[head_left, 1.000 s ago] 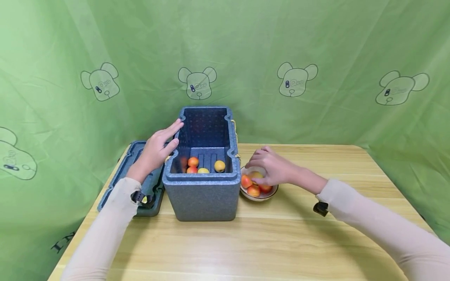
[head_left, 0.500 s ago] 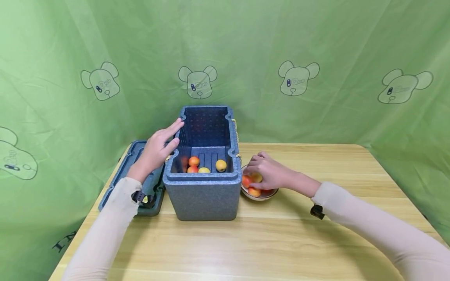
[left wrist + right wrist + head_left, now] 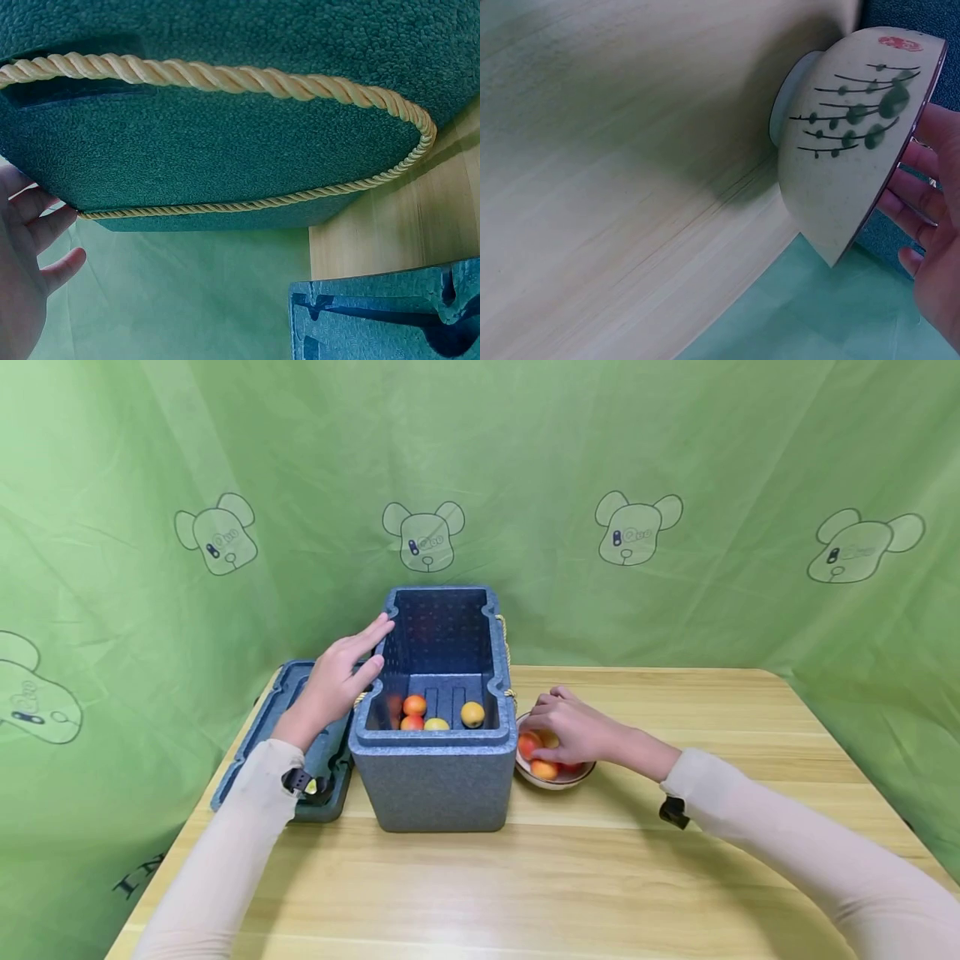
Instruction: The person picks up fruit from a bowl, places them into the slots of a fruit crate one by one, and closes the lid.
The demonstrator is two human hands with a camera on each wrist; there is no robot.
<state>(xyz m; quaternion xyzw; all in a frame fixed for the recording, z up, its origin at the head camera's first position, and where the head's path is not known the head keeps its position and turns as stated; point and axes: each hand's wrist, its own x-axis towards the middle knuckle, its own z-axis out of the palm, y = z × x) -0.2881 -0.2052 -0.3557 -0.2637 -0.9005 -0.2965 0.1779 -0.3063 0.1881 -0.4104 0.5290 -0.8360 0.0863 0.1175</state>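
In the head view my right hand (image 3: pixel 570 728) reaches down into a patterned bowl (image 3: pixel 553 784), its fingers and thumb curled round a small red fruit (image 3: pixel 529 745). Beside that fruit, partly under the hand, are a yellow fruit (image 3: pixel 550 739) and an orange one (image 3: pixel 544 769). The right wrist view shows the bowl's painted side (image 3: pixel 847 127) but not the fruit. My left hand (image 3: pixel 335 672) has straight fingers resting at the left rim of a grey foam box (image 3: pixel 432 785). Inside lie an orange fruit (image 3: pixel 414 705), a yellow fruit (image 3: pixel 472 714) and others near the front wall.
The box's lid (image 3: pixel 277 735) lies upturned left of the box, partly under my left arm. Yellow rope (image 3: pixel 300 86) loops along the box's side. A wooden table (image 3: pixel 637 877) carries everything, with a green printed curtain (image 3: pixel 525 460) behind.
My right hand has sunk lower into the bowl and shifted slightly left, its fingers closing round a fruit. The left hand keeps its place at the box rim.
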